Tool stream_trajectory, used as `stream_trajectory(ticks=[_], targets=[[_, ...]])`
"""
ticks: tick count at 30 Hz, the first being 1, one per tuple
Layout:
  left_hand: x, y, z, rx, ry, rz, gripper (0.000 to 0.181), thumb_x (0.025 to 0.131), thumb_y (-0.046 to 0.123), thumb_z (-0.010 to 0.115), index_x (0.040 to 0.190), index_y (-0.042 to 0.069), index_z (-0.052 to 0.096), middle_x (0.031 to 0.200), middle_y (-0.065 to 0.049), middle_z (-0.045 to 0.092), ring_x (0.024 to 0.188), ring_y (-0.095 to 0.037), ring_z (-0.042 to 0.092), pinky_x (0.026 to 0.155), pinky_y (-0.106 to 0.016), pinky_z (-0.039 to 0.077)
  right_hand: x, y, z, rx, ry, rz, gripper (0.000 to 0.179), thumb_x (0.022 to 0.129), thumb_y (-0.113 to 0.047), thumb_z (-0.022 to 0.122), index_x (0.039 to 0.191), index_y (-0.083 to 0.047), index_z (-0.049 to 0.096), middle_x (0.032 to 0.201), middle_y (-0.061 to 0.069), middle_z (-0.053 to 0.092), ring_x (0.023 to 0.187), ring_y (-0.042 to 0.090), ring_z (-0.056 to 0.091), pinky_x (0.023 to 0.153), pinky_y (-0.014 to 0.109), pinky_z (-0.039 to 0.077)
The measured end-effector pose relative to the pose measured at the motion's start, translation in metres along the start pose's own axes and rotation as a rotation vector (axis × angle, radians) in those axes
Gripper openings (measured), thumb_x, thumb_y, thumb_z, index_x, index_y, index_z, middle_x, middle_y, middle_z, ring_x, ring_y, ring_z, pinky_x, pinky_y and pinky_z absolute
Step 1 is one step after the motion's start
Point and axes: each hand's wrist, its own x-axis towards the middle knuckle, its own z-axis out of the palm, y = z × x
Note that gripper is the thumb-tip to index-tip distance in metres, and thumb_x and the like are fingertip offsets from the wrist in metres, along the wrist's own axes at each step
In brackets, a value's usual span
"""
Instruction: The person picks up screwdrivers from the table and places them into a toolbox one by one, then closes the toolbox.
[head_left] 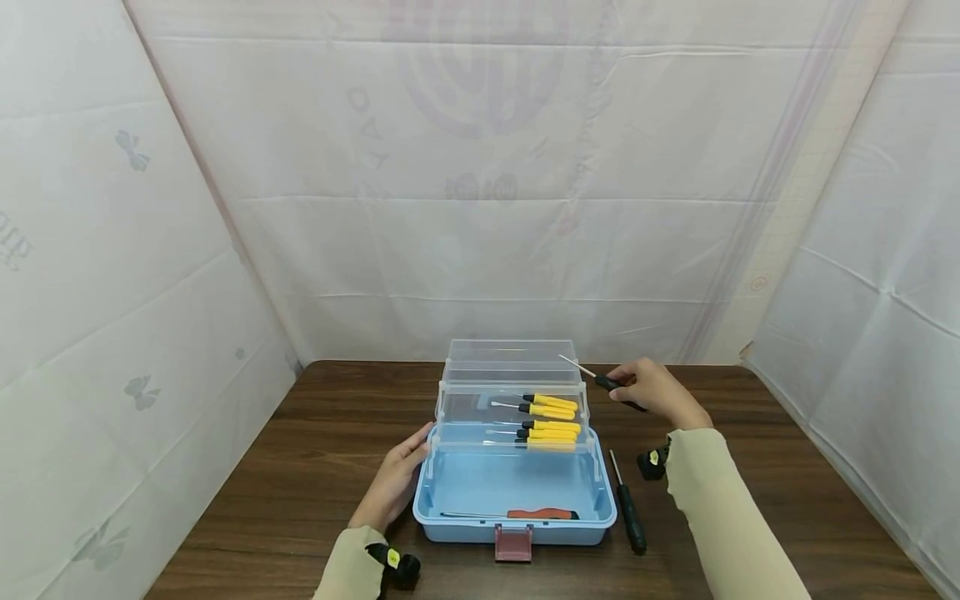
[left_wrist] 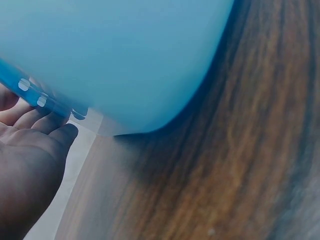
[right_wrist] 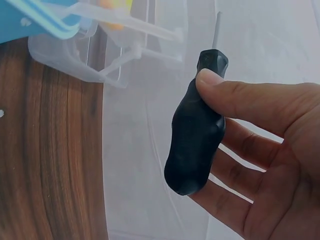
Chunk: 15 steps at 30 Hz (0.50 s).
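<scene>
In the head view, a light blue toolbox (head_left: pixel 517 479) stands with its lid up and its clear trays (head_left: pixel 468 410) raised at the back. My left hand (head_left: pixel 392 482) touches the toolbox's left side, fingers stretched along it; in the left wrist view its fingertips (left_wrist: pixel 69 131) are right at the blue rim. Above the table, right of the trays, my right hand (head_left: pixel 651 390) grips a screwdriver (head_left: pixel 611 383) by its black handle, thumb near the collar. The thin metal shaft points up and left toward the trays. Several yellow-handled screwdrivers (head_left: pixel 551 412) lie in the trays.
An orange-handled screwdriver (head_left: pixel 543 514) lies along the front of the toolbox's bottom. Another black-handled screwdriver (head_left: pixel 630 517) lies on the wooden table (head_left: pixel 322 450) just right of the box. A reddish latch (head_left: pixel 513 543) hangs at the front. White sheeting (head_left: pixel 480 250) rises behind the table.
</scene>
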Motion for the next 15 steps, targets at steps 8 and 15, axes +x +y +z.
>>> stream_trajectory(ticks=[8, 15], targets=[[0.0, 0.001, -0.001, 0.008, -0.004, 0.006, 0.051, 0.102, 0.018, 0.042, 0.15, 0.007, 0.03, 0.159, -0.015, 0.021, 0.147, -0.035, 0.018, 0.116, -0.051, 0.021, 0.016, -0.015, 0.002, 0.001, -0.036, 0.008, 0.033, 0.089, -0.009, 0.066, 0.119, 0.003, 0.065, 0.104, 0.017, 0.068, 0.085, 0.021, 0.062, 0.071, 0.033, 0.051], [-0.002, 0.002, -0.001, 0.012, -0.007, 0.002, 0.05, 0.103, 0.016, 0.04, 0.151, 0.007, 0.03, 0.159, -0.015, 0.02, 0.147, -0.034, 0.017, 0.117, -0.051, 0.02, 0.03, -0.027, 0.007, -0.017, -0.025, -0.047, 0.027, 0.088, -0.005, 0.066, 0.114, 0.002, 0.068, 0.102, 0.015, 0.07, 0.084, 0.02, 0.063, 0.072, 0.034, 0.052]])
